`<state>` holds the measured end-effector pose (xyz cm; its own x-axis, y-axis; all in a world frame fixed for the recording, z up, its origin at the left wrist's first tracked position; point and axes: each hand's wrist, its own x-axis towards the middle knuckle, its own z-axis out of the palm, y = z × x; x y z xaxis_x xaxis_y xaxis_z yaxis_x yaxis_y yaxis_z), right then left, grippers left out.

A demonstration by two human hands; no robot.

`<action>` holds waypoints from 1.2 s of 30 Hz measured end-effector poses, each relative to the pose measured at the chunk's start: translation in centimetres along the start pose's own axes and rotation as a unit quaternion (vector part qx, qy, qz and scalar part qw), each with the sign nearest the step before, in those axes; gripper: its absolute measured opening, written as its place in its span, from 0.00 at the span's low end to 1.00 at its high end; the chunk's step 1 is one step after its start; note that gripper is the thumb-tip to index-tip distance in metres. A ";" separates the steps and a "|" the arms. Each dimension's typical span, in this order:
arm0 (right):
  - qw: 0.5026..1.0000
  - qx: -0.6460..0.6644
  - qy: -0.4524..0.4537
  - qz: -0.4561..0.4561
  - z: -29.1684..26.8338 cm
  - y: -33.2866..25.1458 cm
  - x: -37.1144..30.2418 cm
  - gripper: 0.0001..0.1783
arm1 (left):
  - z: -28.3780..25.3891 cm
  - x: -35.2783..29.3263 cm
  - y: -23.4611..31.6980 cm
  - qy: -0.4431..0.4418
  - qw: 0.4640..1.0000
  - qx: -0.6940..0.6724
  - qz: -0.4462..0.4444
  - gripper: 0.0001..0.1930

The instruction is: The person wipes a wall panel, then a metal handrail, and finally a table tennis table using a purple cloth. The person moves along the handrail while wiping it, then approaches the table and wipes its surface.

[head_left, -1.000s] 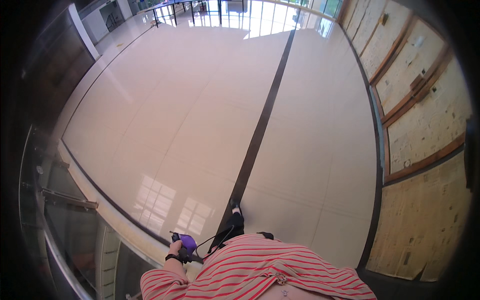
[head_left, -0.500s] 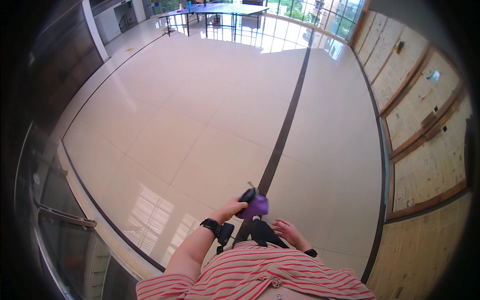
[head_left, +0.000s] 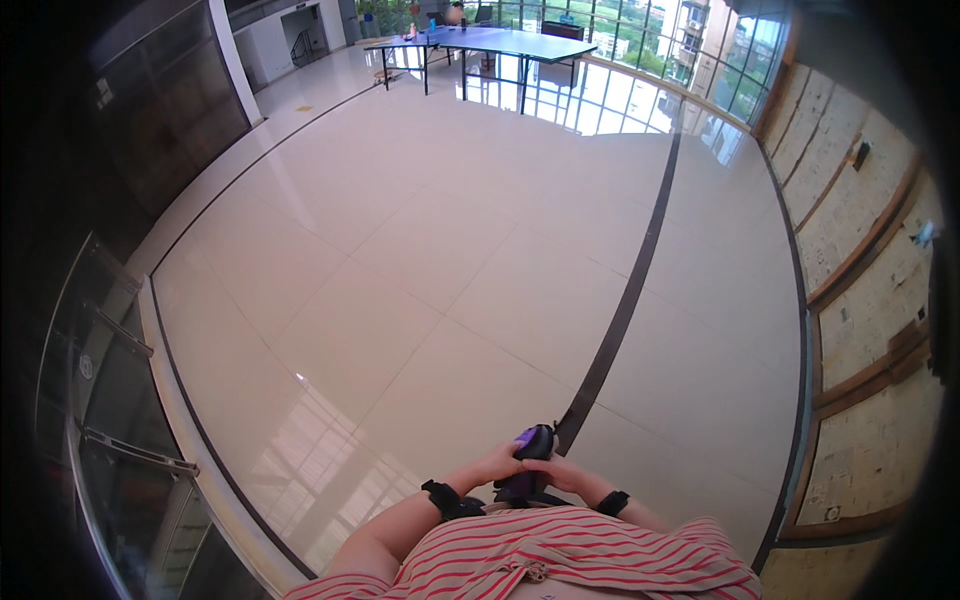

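Note:
Close in front of my body, both hands meet around a small rounded black object with a purple part. Its exact kind is too small to make out. My left hand is closed on its left side. From the right, my right hand has its fingers against the near end, pressed up beside the left hand. The fingers partly cover the object, so its lower side is hidden. A black band circles my left wrist and another black band is on my right.
Glossy pale floor tiles spread ahead, crossed by a dark stripe. A glass and metal railing runs along the left. Boarded wooden panels line the right. Far off stands a blue table-tennis table before tall windows.
My right hand has moved in from the right to the black and purple object, which has turned in my left hand. The view has tilted up and shifted left.

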<state>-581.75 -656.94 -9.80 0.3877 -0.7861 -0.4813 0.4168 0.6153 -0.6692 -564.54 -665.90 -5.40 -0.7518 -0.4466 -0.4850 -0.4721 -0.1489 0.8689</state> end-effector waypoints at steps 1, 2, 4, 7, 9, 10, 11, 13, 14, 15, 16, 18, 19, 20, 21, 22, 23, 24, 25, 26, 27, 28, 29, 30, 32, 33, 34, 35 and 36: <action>1.000 -0.018 0.001 0.015 -0.4 -1.9 1.9 0.33 | -1.0 1.0 0.2 0.023 0.999 -0.034 -0.009 0.23; 0.999 -0.038 0.003 0.031 -0.9 -3.6 3.2 0.33 | -2.1 1.9 0.3 0.044 0.996 -0.073 -0.020 0.24; 0.997 -0.062 0.019 0.037 -1.7 -5.7 5.0 0.33 | -4.1 3.6 0.7 0.073 0.987 -0.137 -0.030 0.25; 0.994 -0.078 0.043 0.056 -2.6 -7.9 8.1 0.31 | -7.3 4.8 1.1 0.096 0.975 -0.192 -0.057 0.26; 0.992 -0.009 0.053 0.115 -4.0 -9.5 10.0 0.28 | -9.8 6.0 1.8 0.108 0.977 -0.180 -0.034 0.25; 0.988 0.028 0.054 0.139 -4.7 -10.1 10.9 0.26 | -11.0 6.4 2.0 0.116 0.978 -0.167 -0.043 0.25; 0.983 0.066 0.076 0.155 -5.7 -11.1 12.0 0.22 | -12.8 7.4 2.4 0.128 0.973 -0.184 -0.048 0.24; 0.986 -0.088 0.114 0.085 -7.8 -12.6 12.9 0.19 | -16.8 9.4 3.1 0.129 0.966 -0.211 -0.071 0.23; 0.966 -0.240 0.089 -0.018 -9.3 -13.8 13.5 0.17 | -18.8 10.7 3.5 0.132 0.963 -0.222 -0.080 0.23; 0.891 -0.442 0.080 -0.069 -10.6 -15.1 14.0 0.15 | -20.7 11.9 3.8 0.145 0.956 -0.247 -0.067 0.23; 0.827 -0.543 0.086 -0.118 -11.8 -16.5 14.6 0.14 | -22.7 13.2 4.2 0.151 0.956 -0.241 -0.072 0.23; 0.759 -0.607 0.120 -0.203 -13.3 -18.9 16.8 0.14 | -27.3 16.0 4.9 0.159 0.956 -0.236 -0.070 0.24; 0.878 -0.410 0.124 -0.213 -13.7 -19.9 18.1 0.14 | -29.5 17.6 5.2 0.161 0.961 -0.216 -0.068 0.24; 0.950 -0.208 0.151 -0.174 -14.1 -20.8 19.4 0.14 | -31.4 19.1 5.3 0.162 0.965 -0.197 -0.068 0.24; 0.951 -0.208 0.165 -0.160 -14.4 -21.8 20.7 0.14 | -33.0 20.3 5.3 0.164 0.968 -0.177 -0.069 0.24; 0.945 -0.226 0.205 -0.118 -14.7 -22.7 21.8 0.13 | -34.5 21.6 5.5 0.167 0.969 -0.171 -0.063 0.24; 0.950 -0.200 0.192 -0.143 -15.2 -23.4 22.4 0.14 | -35.9 22.9 5.8 0.170 0.970 -0.165 -0.060 0.24; 0.950 -0.192 0.204 -0.140 -15.6 -24.0 23.1 0.16 | -37.2 23.6 6.1 0.174 0.970 -0.154 -0.069 0.24; 0.949 -0.182 0.216 -0.140 -16.2 -24.6 24.4 0.18 | -38.7 24.7 6.7 0.195 0.969 -0.136 -0.070 0.24; 0.909 -0.299 0.223 -0.186 -16.7 -24.8 25.6 0.15 | -40.1 25.2 7.2 0.200 0.969 -0.126 -0.067 0.25; 0.851 -0.412 0.229 -0.231 -17.7 -25.0 26.7 0.12 | -41.5 25.8 7.7 0.204 0.970 -0.111 -0.069 0.25; 0.761 -0.536 0.233 -0.281 -18.4 -24.3 26.7 0.09 | -41.8 25.5 7.9 0.208 0.971 -0.095 -0.074 0.25; 0.893 -0.331 0.246 -0.182 -19.9 -24.9 29.4 0.10 | -43.1 26.3 8.3 0.210 0.970 -0.089 -0.083 0.23; 0.948 -0.137 0.257 -0.131 -21.4 -25.5 32.0 0.12 | -44.3 27.3 8.7 0.204 0.970 -0.095 -0.096 0.23; 0.924 -0.243 0.266 -0.124 -24.0 -26.2 34.0 0.14 | -46.1 28.8 8.8 0.199 0.966 -0.100 -0.133 0.24; 0.936 -0.215 0.236 -0.147 -25.2 -27.3 35.6 0.15 | -47.2 29.9 8.7 0.197 0.964 -0.113 -0.138 0.23; 0.956 -0.144 0.220 -0.132 -26.1 -29.2 38.0 0.17 | -48.4 31.1 8.6 0.196 0.961 -0.135 -0.144 0.22; 0.950 -0.178 0.209 -0.148 -26.6 -30.9 39.4 0.18 | -49.6 32.0 8.3 0.196 0.956 -0.156 -0.152 0.21; 0.943 -0.211 0.199 -0.165 -26.7 -33.0 40.8 0.19 | -50.8 32.8 8.0 0.196 0.950 -0.175 -0.169 0.21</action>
<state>-601.66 -710.89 -22.45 -0.0789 -0.9421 -0.3261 0.0638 0.3216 -0.9447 -569.63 -726.54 -9.36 -0.3229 -0.6050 -0.7278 -0.4233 -0.5954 0.6828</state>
